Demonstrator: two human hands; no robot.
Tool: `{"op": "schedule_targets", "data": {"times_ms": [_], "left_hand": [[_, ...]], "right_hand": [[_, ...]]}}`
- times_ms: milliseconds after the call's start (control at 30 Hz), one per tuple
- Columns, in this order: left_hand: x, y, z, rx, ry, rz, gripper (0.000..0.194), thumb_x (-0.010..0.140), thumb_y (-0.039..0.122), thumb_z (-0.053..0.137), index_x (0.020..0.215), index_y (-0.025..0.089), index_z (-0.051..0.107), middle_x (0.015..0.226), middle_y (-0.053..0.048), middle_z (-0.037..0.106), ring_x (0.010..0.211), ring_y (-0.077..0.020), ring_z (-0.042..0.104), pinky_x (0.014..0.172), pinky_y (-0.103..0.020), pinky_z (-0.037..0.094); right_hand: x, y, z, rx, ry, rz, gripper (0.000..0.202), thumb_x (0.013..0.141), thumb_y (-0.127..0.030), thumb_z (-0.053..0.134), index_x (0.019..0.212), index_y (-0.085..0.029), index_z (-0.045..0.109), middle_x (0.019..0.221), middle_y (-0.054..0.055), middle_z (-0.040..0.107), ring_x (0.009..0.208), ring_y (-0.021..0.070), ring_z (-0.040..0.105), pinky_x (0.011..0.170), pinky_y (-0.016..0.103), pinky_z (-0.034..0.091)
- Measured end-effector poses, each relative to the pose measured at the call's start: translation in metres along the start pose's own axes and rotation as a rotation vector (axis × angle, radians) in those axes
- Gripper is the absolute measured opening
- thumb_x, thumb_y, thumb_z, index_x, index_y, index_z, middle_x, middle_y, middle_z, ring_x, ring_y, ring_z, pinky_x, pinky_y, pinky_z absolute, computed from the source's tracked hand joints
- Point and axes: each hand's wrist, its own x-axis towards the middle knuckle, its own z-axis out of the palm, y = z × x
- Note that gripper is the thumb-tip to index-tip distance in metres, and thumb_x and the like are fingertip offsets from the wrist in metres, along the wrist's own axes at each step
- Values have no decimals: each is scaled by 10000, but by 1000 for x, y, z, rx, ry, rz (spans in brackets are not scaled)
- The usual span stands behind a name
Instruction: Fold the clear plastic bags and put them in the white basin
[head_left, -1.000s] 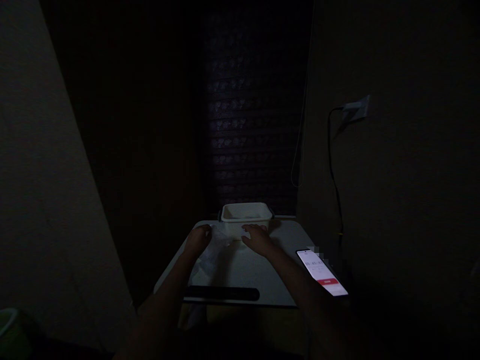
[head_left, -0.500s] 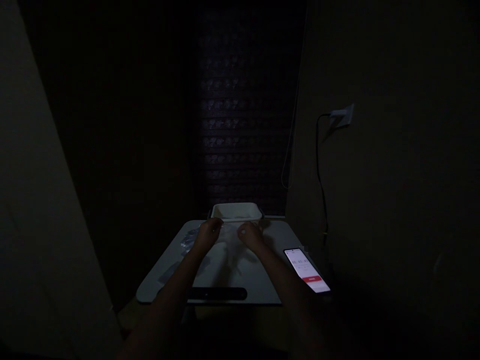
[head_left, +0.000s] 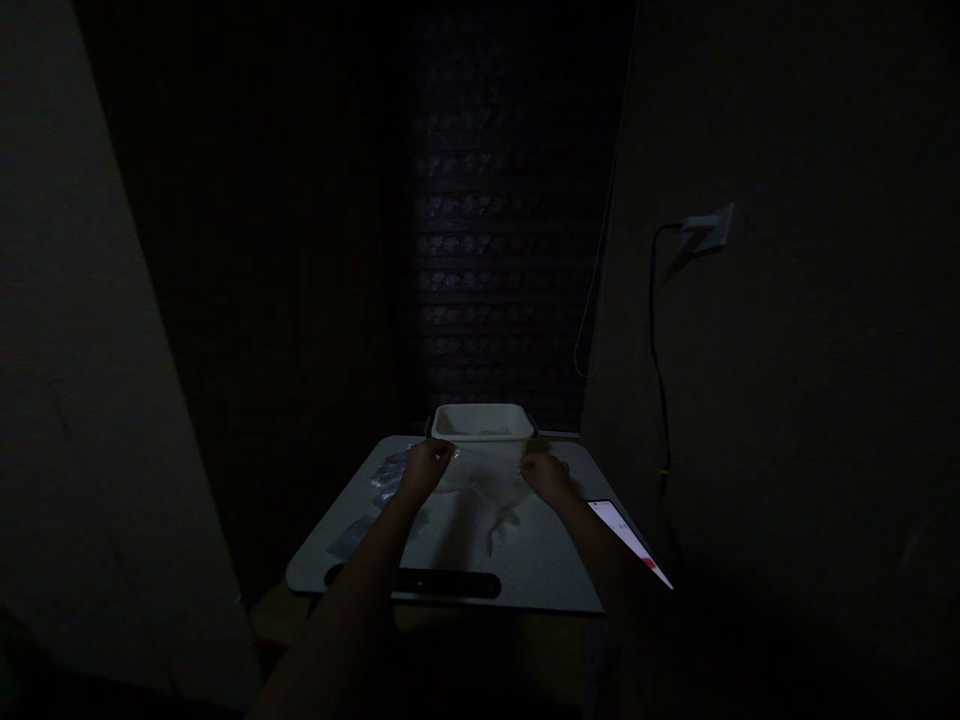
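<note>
Between my two hands a thin clear plastic sheet or bag [head_left: 486, 470] is stretched over the white table [head_left: 540, 560]. My left hand [head_left: 427, 468] pinches its left edge, and my right hand [head_left: 547, 474] pinches the right edge. The lower part of the plastic hangs loosely towards the tabletop. Just behind it stands a white bin [head_left: 484, 421] with something pale inside, too dim to make out. Crumpled shiny plastic [head_left: 388, 474] lies left of my left hand, and a flat piece of plastic [head_left: 351, 538] is nearer the front.
A lit phone [head_left: 628, 540] lies at the table's right edge, partly covered by my right forearm. A dark bar [head_left: 448, 583] runs along the front edge. On the right wall a plug [head_left: 705, 230] has a hanging cable. The room is very dark.
My right hand has moved right, away from my left hand, and the plastic between them is now spread wider. My right forearm covers more of the phone. The view has shifted slightly.
</note>
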Motion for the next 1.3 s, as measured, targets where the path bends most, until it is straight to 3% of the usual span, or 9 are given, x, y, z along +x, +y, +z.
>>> {"op": "schedule_targets", "data": {"times_ms": [233,400,500,633,800,967,1100,1300], "left_hand": [[0,-3,8,-57,-44,-3,196,632,301,455,609,141,565,614,-13,589,566,-107,522,543,-197,387],[-1,1,21,-141,-98,31,155,633,242,451,640,143,569,636,-9,589,593,-100,525,562,-192,393],[-1,7,25,-167,-99,53,166,641,167,420,701,142,573,696,-19,595,630,-101,528,580,-191,399],[-2,13,27,-146,-71,79,209,629,111,401,748,143,569,753,-31,591,666,-106,526,600,-193,401],[-4,10,26,-132,-66,69,247,622,178,440,838,125,546,759,-52,586,666,-124,529,588,-203,404],[-5,2,24,-65,-165,66,184,609,130,416,677,127,587,710,-58,596,646,-136,531,585,-212,393],[-3,2,21,-88,-108,4,181,621,151,415,662,128,590,700,-59,601,628,-140,532,583,-219,389],[-3,4,15,-100,-63,-20,186,633,190,426,704,135,588,717,-57,604,609,-141,532,581,-226,385]], "right_hand": [[-1,11,1,81,-59,-43,228,642,-191,382,801,-219,544,815,2,571,765,121,493,649,240,315],[-8,0,7,94,-94,-234,609,524,-285,542,1094,-242,333,1033,39,460,935,185,387,715,299,288],[-7,-9,7,61,-48,-281,470,559,-271,517,1019,-232,427,1018,41,466,939,185,379,738,308,267],[-1,-14,4,76,33,-280,182,648,-201,413,749,-198,565,845,22,552,837,143,447,732,286,267],[3,-14,-2,128,93,-328,180,668,-215,398,679,-189,575,774,15,581,787,134,474,724,271,277],[-1,-17,-10,146,97,-364,187,671,-223,391,702,-198,573,785,4,588,768,120,489,739,268,269],[-7,-16,-11,49,92,-300,252,580,-315,494,798,-206,557,797,16,586,773,158,489,717,300,281],[-1,-5,-3,59,36,-204,159,609,-182,424,627,-196,581,727,13,595,711,127,511,643,231,330]]}}
